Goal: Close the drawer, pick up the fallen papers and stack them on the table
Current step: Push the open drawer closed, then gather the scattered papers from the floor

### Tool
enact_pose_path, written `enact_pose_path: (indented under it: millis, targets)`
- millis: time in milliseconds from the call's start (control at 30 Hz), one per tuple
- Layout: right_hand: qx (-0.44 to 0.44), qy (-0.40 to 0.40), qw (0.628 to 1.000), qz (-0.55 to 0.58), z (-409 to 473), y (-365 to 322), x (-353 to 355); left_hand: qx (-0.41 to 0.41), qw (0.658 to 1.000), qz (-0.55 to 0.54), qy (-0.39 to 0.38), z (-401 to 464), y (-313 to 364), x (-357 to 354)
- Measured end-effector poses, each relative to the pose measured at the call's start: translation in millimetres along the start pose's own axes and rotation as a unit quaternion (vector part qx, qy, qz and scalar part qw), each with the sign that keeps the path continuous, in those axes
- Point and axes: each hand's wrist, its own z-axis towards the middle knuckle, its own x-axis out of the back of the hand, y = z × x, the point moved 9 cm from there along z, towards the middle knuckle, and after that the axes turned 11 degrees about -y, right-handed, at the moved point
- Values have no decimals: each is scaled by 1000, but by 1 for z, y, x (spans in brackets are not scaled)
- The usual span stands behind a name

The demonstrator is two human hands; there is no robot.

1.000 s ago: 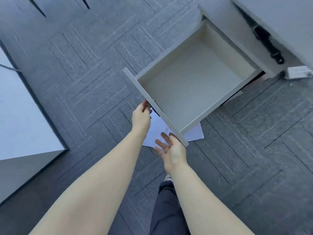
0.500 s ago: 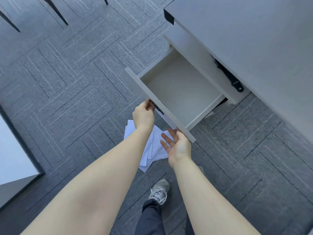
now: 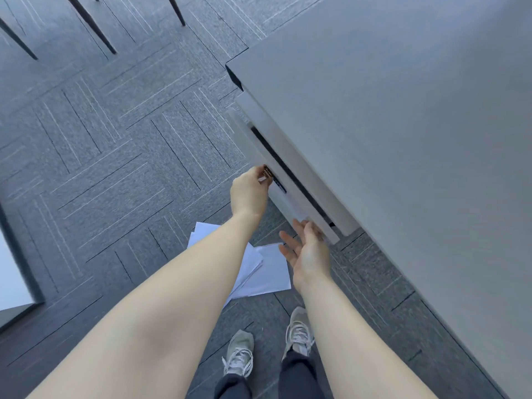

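The grey drawer (image 3: 288, 197) under the table (image 3: 403, 139) is nearly pushed in; only a thin dark gap shows along its top. My left hand (image 3: 249, 192) grips the small metal handle (image 3: 267, 173) on the drawer's front. My right hand (image 3: 309, 249) presses flat against the front's near end, fingers spread. Several white papers (image 3: 270, 272) lie fanned out on the carpet below the drawer, partly hidden by my left forearm.
Grey patterned carpet (image 3: 115, 168) covers the floor. Dark chair legs (image 3: 95, 27) stand at the top left. A pale panel (image 3: 11, 277) lies at the left edge. My two sneakers (image 3: 239, 355) stand just behind the papers.
The drawer has slid from wide open to almost fully in, both hands moving with it toward the table. The view has risen, and more of the tabletop and papers shows.
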Motion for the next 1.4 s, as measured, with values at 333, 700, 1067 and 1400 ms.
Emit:
enact_pose_path:
  millis: [333, 700, 1067, 1400]
  targets:
    - [20, -3, 997, -80, 12, -29, 21, -71, 979, 190, 21, 11, 38, -13]
    - [37, -23, 990, -135, 17, -21, 16, -45, 995, 80, -35, 30, 9, -20]
    - [-108, -32, 944, -310, 96, 164, -5, 173, 982, 1, -76, -29, -321, -21]
    - [-231, 79, 913, -328, 284, 440, 101, 288, 954, -4, -77, 36, -660, -80]
